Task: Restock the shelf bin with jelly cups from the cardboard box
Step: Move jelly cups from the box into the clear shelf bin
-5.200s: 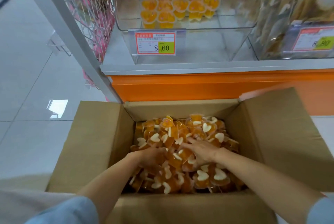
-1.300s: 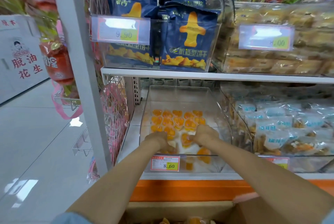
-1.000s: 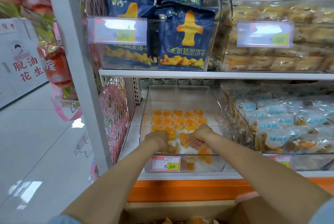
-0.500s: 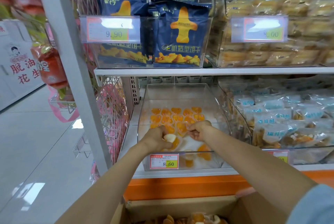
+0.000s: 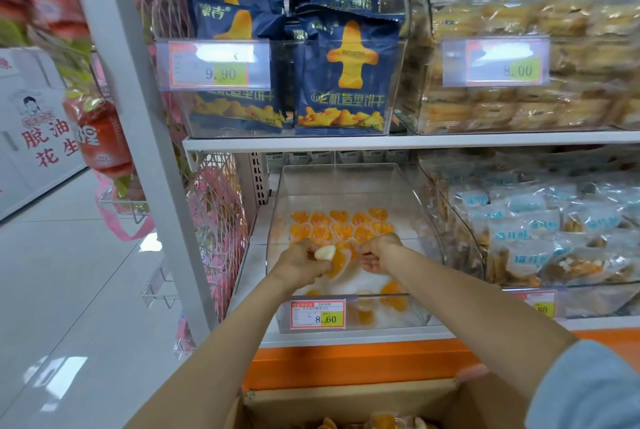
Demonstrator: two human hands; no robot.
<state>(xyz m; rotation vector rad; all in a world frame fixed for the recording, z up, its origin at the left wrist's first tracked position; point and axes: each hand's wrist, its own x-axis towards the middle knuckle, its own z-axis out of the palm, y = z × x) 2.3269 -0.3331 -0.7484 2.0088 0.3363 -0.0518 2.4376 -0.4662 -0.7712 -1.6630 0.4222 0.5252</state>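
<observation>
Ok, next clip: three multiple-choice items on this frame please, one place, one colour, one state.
1. The clear plastic shelf bin sits: A) directly under the dark blue snack bags B) on the floor C) on the top shelf.
2. The heart-shaped jelly cups in it are: A) green B) orange C) purple.
3. The left hand: A) hangs empty B) lies flat on the floor C) holds a jelly cup.
1 A, the bags stand one shelf above; 2 B, all look orange; 3 C, its fingers curl round one.
</observation>
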